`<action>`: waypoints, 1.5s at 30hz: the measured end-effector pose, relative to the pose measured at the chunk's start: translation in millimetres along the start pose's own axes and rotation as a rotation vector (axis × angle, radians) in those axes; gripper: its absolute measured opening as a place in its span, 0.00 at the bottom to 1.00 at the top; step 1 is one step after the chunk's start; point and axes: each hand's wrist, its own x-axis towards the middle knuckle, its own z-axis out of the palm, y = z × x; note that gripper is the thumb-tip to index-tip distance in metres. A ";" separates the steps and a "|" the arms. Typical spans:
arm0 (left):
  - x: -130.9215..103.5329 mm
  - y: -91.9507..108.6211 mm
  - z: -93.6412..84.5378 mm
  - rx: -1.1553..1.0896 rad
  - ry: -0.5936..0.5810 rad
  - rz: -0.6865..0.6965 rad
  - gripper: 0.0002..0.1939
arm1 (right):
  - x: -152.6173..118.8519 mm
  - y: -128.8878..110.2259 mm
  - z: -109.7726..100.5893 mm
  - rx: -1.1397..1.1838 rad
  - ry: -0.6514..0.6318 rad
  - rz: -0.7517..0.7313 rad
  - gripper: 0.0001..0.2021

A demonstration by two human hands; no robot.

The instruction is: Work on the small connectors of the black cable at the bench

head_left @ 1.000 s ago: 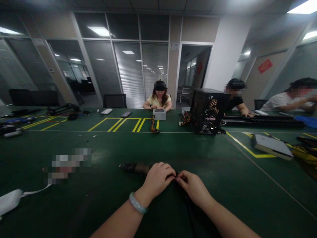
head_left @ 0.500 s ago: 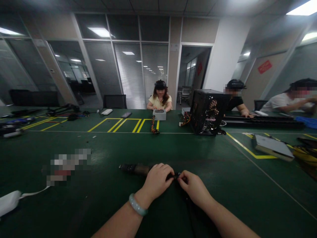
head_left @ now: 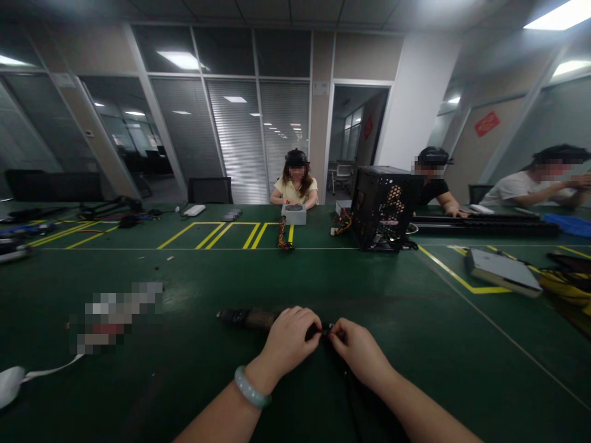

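A dark cylindrical tool with a brownish middle (head_left: 258, 319) lies on the green table, its tip pointing left. My left hand (head_left: 293, 338), with a pale bangle on the wrist, is wrapped over its right end. Close beside it, my right hand (head_left: 353, 344) pinches a small dark piece (head_left: 327, 330) at the tool's end, between the two hands. The piece is too small and dark to make out. A dark cable or strap (head_left: 348, 384) runs from there toward me, below my right hand.
A black computer case (head_left: 385, 209) and a grey power supply (head_left: 294, 214) stand at the far side, near a seated person. Two more people sit at the right. A flat silver box (head_left: 503, 272) lies right; a white device (head_left: 10, 386) with a cord lies left.
The whole view has shifted slightly, so objects appear a little further left. Both hands keep nearly the same hold, with the fingertips moved slightly.
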 end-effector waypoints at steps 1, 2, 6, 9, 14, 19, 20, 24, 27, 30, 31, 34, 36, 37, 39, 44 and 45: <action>0.0 0.2 -0.3 -0.002 0.001 -0.002 0.05 | 0.1 -0.2 -0.1 -0.003 0.000 -0.003 0.05; -0.1 0.3 -0.5 -0.002 0.000 -0.003 0.06 | 0.2 -0.6 -0.1 -0.005 0.002 -0.006 0.05; 0.1 -0.2 -0.6 0.012 -0.014 -0.002 0.07 | -0.2 -4.0 -0.7 -0.003 -0.001 -0.004 0.06; 0.8 -1.5 0.2 0.011 -0.022 0.026 0.07 | -0.9 -7.2 -0.9 -0.004 -0.020 -0.015 0.06; 2.1 -5.1 3.1 0.007 -0.038 0.055 0.03 | 0.4 -6.7 2.4 -0.068 0.019 -0.026 0.06; 3.4 -5.9 5.2 -0.007 -0.038 0.051 0.05 | 2.9 -6.6 2.8 -0.082 0.000 -0.018 0.05; 3.6 -5.5 5.1 -0.010 -0.038 0.050 0.06 | 2.9 -7.4 2.3 -0.080 -0.001 -0.019 0.05; 3.8 -3.6 3.8 -0.016 -0.035 0.039 0.04 | 1.0 -11.3 0.6 -0.054 -0.019 0.002 0.06; 3.8 -3.1 3.0 -0.026 -0.030 0.027 0.03 | -1.3 -12.3 -0.8 -0.050 -0.035 0.034 0.05; 3.9 -3.1 3.0 -0.041 -0.025 0.017 0.04 | -1.7 -11.3 -2.3 -0.064 -0.037 0.054 0.04; 4.0 -3.0 3.2 -0.042 -0.025 0.015 0.04 | -1.2 -10.7 -2.6 -0.060 -0.041 0.058 0.04; 4.3 -2.7 3.7 -0.027 -0.026 0.005 0.03 | 0.9 -8.8 -2.3 -0.018 -0.043 0.069 0.07; 4.4 -2.4 3.8 -0.012 -0.029 0.000 0.03 | 1.4 -8.3 -1.5 0.022 -0.027 0.073 0.07; 4.4 -2.1 3.7 -0.007 -0.031 -0.002 0.04 | 1.3 -8.4 -1.1 0.039 -0.021 0.073 0.08; 4.2 -1.5 3.4 -0.008 -0.033 -0.002 0.04 | 0.6 -9.2 -0.6 0.056 -0.012 0.075 0.09; 3.9 -0.1 3.9 -0.006 -0.036 0.001 0.05 | -1.0 -11.8 -0.4 0.035 0.002 0.072 0.08; 4.0 -0.1 4.3 0.001 -0.036 -0.012 0.05 | -1.3 -12.1 -0.3 0.030 0.005 0.073 0.08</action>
